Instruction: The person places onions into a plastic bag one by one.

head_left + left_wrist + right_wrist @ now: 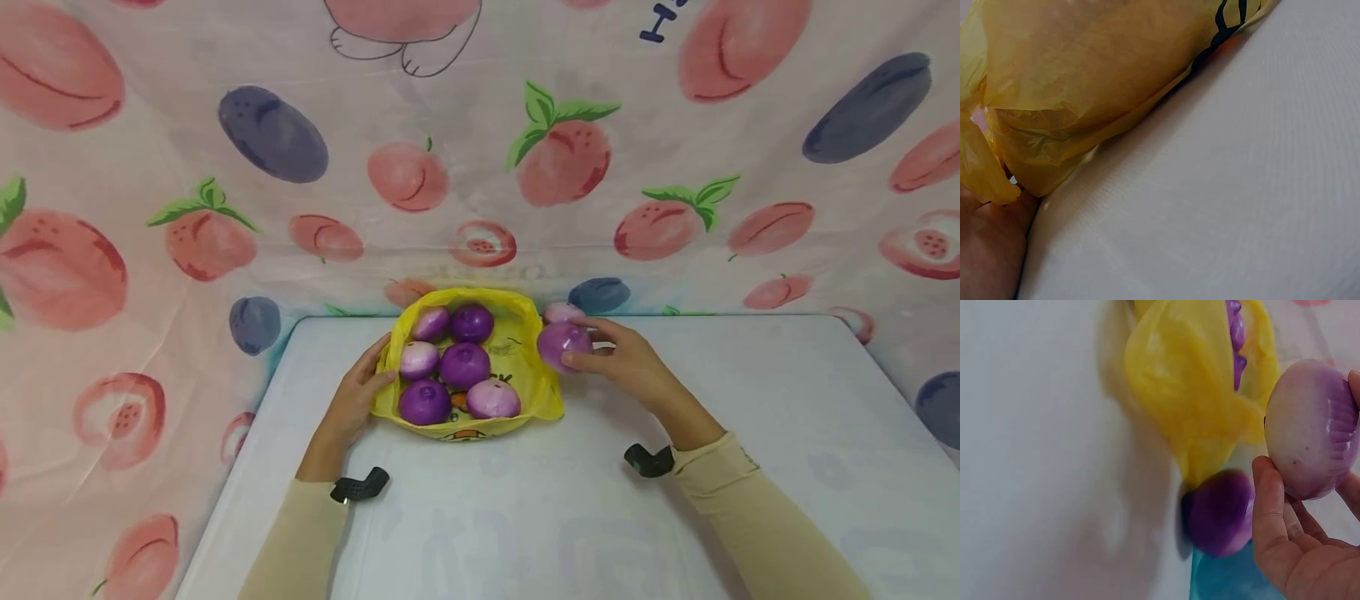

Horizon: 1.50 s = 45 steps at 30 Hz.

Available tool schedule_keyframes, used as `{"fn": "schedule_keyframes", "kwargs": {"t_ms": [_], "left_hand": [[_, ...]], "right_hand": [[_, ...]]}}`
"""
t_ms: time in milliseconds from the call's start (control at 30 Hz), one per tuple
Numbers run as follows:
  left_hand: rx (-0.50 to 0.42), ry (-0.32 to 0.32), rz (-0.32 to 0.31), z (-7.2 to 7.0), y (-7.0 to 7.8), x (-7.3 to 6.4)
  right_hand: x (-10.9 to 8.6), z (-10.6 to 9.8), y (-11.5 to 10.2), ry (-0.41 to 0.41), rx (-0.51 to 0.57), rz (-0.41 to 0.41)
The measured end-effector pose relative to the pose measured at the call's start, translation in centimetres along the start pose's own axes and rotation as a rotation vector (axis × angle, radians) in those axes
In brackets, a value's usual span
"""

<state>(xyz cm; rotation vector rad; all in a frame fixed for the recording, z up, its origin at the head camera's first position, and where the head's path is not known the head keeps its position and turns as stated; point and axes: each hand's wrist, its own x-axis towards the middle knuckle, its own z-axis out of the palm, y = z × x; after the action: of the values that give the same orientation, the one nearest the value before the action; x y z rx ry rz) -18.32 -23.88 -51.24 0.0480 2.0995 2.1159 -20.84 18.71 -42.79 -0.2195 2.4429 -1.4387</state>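
A yellow plastic bag (pixel 543 396) lies spread with its mouth up, holding several purple onions (pixel 464 365), some dark and some pale. At its left side my left hand (pixel 352 400) grips the bag's edge, thumb over the rim; in the left wrist view only part of that hand (pixel 991 250) shows beside the yellow plastic. My right hand (pixel 626 358) holds a purple onion (pixel 564 346) between thumb and fingers, just off the bag's right rim. In the right wrist view this onion (pixel 1310 428) has a pale side. Another onion (pixel 562 312) sits behind it on the table.
The white table (pixel 525 517) ends at the back against a hanging cloth (pixel 480 192) printed with peaches and dark plums. Dark wrist devices (pixel 648 460) are worn on both wrists.
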Motion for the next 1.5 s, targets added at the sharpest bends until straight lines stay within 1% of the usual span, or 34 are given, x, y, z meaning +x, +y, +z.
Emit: {"fn": "schedule_keyframes", "kwargs": {"t_ms": [133,267,400,533,700,900,1067,1267,1500], "left_hand": [[0.016,0.004,0.000,0.0,0.1,0.0],[0.022,0.018,-0.016,0.0,0.2,-0.1],[0.026,0.018,-0.024,0.0,0.1,-0.1],[0.042,0.017,-0.018,0.1,0.2,0.0],[0.051,0.017,-0.016,0.1,0.3,0.0],[0.048,0.009,-0.020,0.1,0.2,-0.1],[0.052,0.015,-0.016,0.1,0.2,-0.1],[0.034,0.008,-0.010,0.1,0.3,-0.2],[0.029,0.003,-0.010,0.1,0.4,-0.2]], "right_hand": [[0.2,1.0,-1.0,-0.009,0.016,-0.039],[0.4,2.2,-1.4,-0.041,0.001,-0.083],[0.6,3.3,-1.3,-0.085,-0.014,-0.073],[0.6,4.2,-1.2,-0.101,-0.025,-0.056],[0.8,5.2,-1.1,-0.100,-0.072,-0.094],[0.9,5.9,-1.1,-0.086,-0.122,-0.130],[1.0,6.5,-1.2,-0.101,-0.134,-0.152],[1.2,7.3,-1.1,-0.122,-0.165,-0.155],[1.3,7.5,-1.1,-0.132,-0.188,-0.160]]}}
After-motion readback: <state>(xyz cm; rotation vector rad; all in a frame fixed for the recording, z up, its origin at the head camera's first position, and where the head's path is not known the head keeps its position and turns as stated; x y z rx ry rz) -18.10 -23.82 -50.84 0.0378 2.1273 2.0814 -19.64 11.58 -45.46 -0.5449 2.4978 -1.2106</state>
